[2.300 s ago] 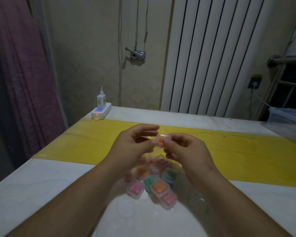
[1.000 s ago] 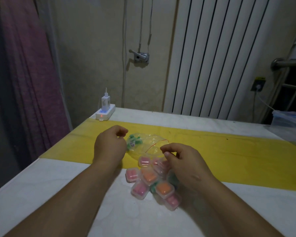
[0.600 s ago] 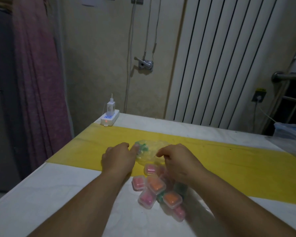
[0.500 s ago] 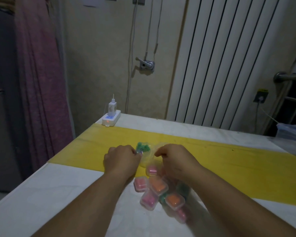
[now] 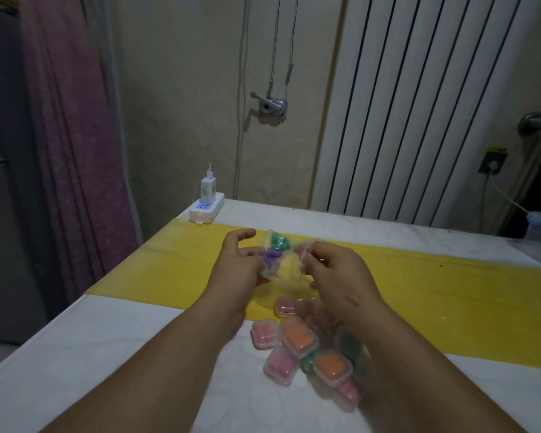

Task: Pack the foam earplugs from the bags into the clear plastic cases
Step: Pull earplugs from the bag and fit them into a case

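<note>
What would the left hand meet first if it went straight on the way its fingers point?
The clear bag of earplugs, whose edge the left hand holds; beyond it, probably the right hand.

1. The head camera looks forward and down from the person's head, along both forearms.
2. It faces the radiator (image 5: 419,104) wall across the table (image 5: 100,354).
3. Nearest, centre-frame: left hand (image 5: 241,270), right hand (image 5: 341,276), clear bag (image 5: 286,265).

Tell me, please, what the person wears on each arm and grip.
Nothing shows: the left grip and right grip have no gloves or rings in view, and the left forearm and right forearm are bare to the frame's edge, without sleeves, watch or bracelet.
</note>
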Demonstrator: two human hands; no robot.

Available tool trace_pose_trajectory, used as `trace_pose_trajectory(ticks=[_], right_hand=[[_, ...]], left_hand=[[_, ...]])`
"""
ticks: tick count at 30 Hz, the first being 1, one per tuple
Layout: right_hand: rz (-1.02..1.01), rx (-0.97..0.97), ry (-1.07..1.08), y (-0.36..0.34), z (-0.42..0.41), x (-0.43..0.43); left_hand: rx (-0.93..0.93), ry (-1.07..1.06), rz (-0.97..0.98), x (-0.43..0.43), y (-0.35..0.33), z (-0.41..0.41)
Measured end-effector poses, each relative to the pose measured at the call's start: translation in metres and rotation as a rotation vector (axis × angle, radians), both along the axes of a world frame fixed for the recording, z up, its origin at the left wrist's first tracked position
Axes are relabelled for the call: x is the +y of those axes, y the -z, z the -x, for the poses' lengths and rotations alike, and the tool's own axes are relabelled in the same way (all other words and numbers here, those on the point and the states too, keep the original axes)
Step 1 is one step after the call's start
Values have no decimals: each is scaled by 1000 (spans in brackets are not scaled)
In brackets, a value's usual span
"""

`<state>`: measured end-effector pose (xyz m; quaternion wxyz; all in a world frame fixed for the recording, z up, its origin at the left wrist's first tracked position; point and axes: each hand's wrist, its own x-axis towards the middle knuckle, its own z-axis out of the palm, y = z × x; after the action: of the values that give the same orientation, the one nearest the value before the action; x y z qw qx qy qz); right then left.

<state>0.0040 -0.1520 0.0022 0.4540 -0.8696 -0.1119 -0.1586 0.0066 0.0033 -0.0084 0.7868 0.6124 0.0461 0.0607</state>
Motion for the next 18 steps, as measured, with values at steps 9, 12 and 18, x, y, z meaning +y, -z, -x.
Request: trace_pose_trajectory(ticks=[9,12,18], right_hand=[[-34,-63,-37,2,7,3],[-27,-107,46,0,5,3],[-119,-17,13,-5,6,3]], left_hand=[[8,71,234,0,-7,6],[-43,90,186,0,-4,6],[-101,118,119,-2,-3,8]])
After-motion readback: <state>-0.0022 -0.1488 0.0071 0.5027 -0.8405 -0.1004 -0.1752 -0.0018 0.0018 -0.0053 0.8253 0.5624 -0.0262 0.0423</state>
